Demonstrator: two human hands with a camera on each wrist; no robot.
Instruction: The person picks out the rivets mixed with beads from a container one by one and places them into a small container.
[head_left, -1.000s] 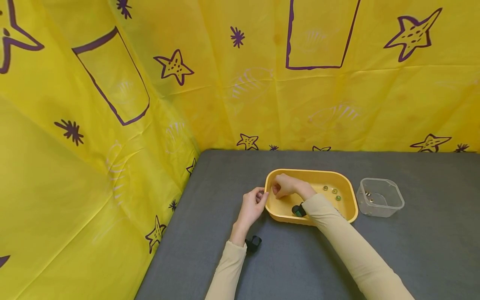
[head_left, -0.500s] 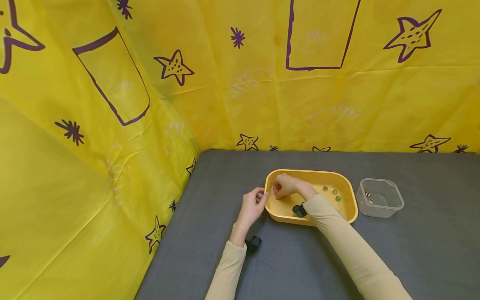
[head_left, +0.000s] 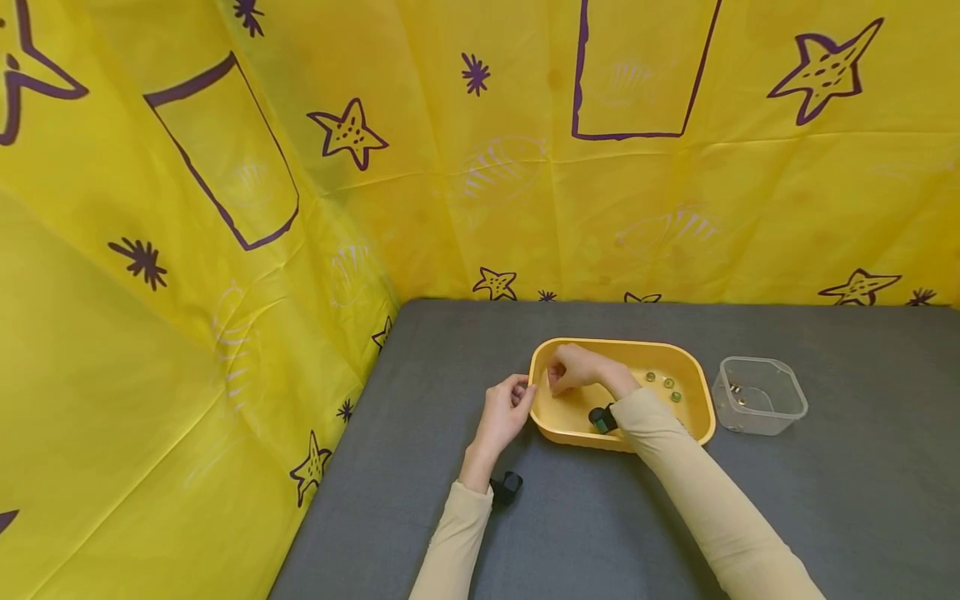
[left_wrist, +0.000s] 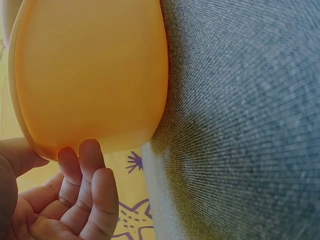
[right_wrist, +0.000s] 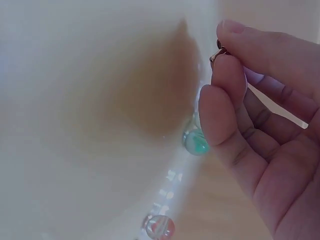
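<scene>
A yellow plastic tub (head_left: 678, 358) stands on the grey table. My left hand (head_left: 502, 417) pinches its left rim; in the left wrist view the thumb and fingertips (left_wrist: 90, 155) are right at the tub's edge. Inside the tub's left part, my right hand (head_left: 572, 368) is low with fingers curled. The right wrist view shows its thumb and index finger pinching a small dark, coppery metal piece (right_wrist: 217, 54), mostly hidden by the fingertips. Beyond the fingers lie a clear glass marble with green (right_wrist: 196, 142) and one with red (right_wrist: 160, 228). Three greenish marbles (head_left: 668, 383) show in the tub's right part.
Just right of the tub is a clear plastic container (head_left: 768, 417) with a few small metallic pieces (head_left: 737, 393) in it. Yellow fabric (head_left: 420, 217) with purple starfish drawings hangs behind the table and along its left side.
My right hand has shifted very slightly to the right inside the tub. The left hand has stayed on the rim, and the tub and container have not moved.
</scene>
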